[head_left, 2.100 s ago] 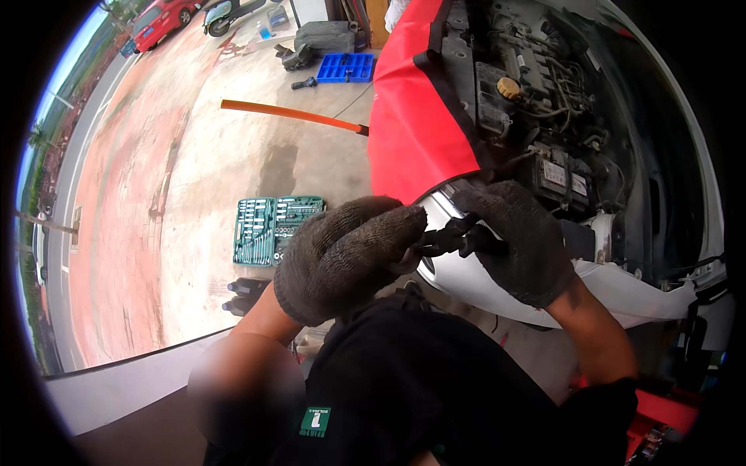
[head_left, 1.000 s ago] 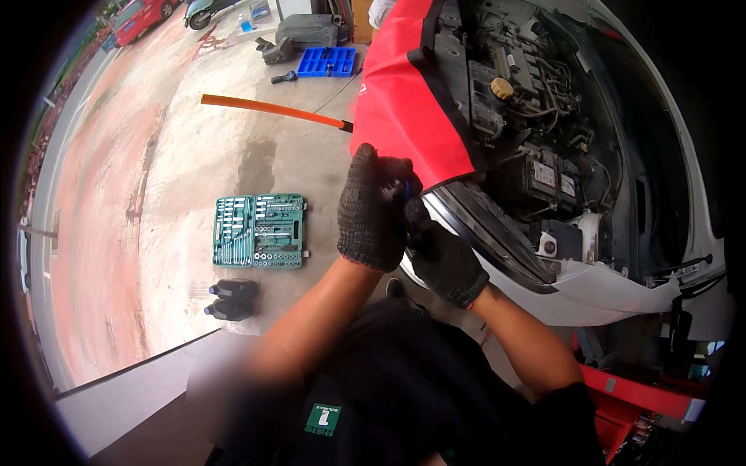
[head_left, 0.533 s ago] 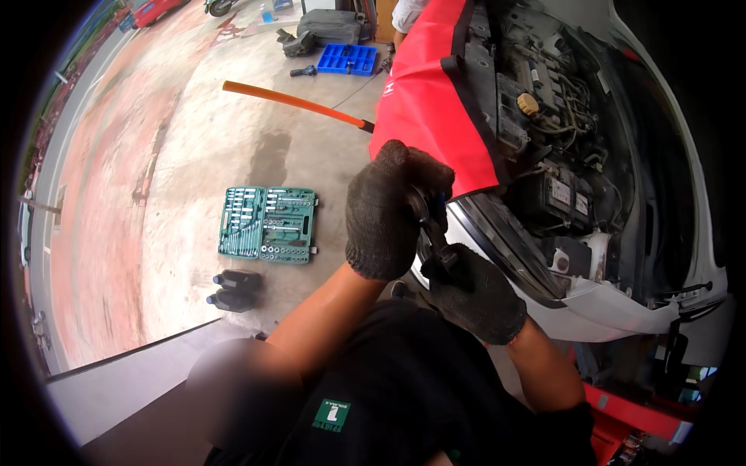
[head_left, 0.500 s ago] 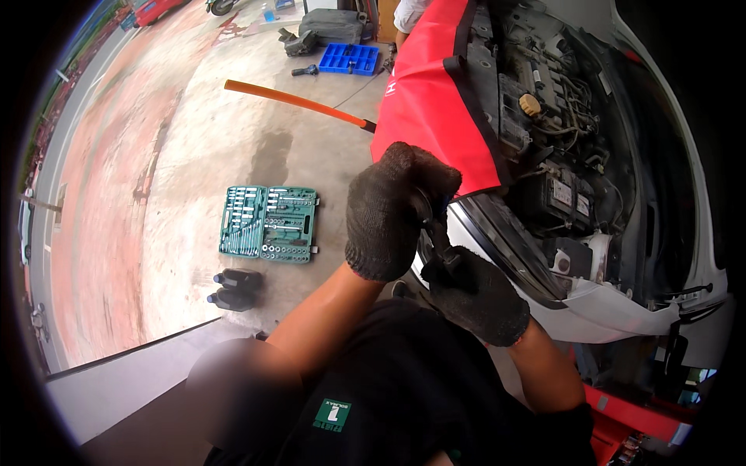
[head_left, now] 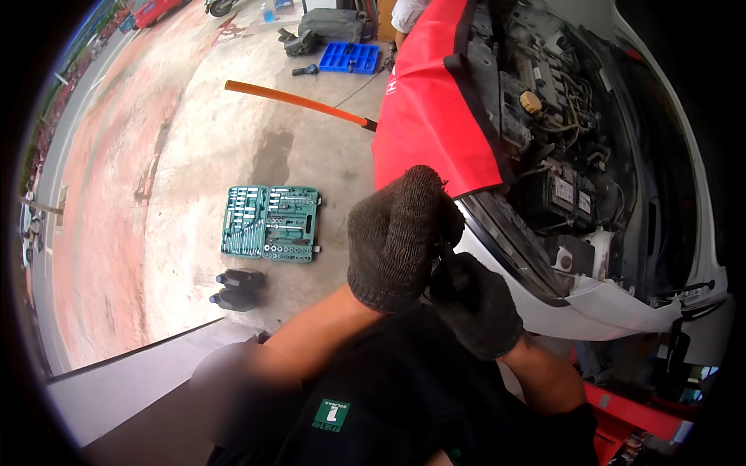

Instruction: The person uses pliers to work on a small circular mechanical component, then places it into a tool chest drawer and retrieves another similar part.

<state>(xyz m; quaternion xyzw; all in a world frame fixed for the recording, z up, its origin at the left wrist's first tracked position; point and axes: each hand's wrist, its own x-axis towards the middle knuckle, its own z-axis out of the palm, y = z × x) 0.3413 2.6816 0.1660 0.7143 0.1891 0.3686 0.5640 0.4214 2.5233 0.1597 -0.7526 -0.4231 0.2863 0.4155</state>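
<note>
In dark knitted gloves, my two hands meet in front of my body, beside the front corner of a white car [head_left: 629, 320]. My left hand [head_left: 398, 241] is closed, its back turned up and its fingers curled inward. Just below it on the right, my right hand [head_left: 480, 307] is closed too, thumb and fingers drawn together. Something small and dark lies between them, mostly covered by the gloves, so its kind cannot be made out. Beyond my left hand hangs the red cover [head_left: 435, 116] draped over the car's front.
The open engine bay shows a yellow cap [head_left: 531, 102] and a battery [head_left: 571, 194]. On the floor at left lie a green socket set [head_left: 270, 223], dark bottles [head_left: 237, 289], an orange bar [head_left: 295, 103] and a blue tray [head_left: 349, 58]. Another person's arm [head_left: 404, 19] shows at the top.
My left hand has turned and come slightly closer to my body. My right hand has shifted a little down. The dark curved piece between them is now mostly hidden.
</note>
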